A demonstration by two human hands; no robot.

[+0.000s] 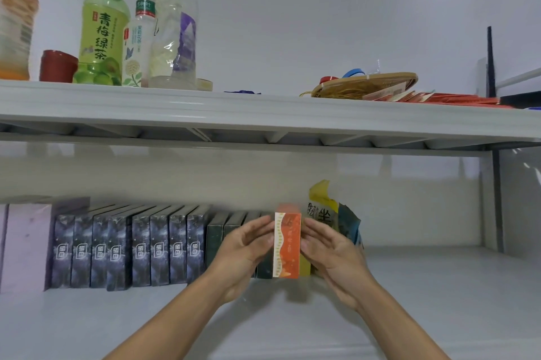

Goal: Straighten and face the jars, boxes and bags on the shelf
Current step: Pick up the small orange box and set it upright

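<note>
Your left hand (246, 245) and right hand (328, 251) press straightish fingers against either side of the upright orange box (287, 245), long axis vertical, standing between the dark green boxes (218, 238) and the yellow bag (322, 207), equally near both hands.

We find open lower shelf (424, 277) right of the bags (328, 213); dark boxes (140, 248) block the left.

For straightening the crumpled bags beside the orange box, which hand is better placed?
Probably the right hand: it rests on the orange box on the side where the bags stand, just behind it. The left hand lies on the far side, by the dark boxes.
</note>
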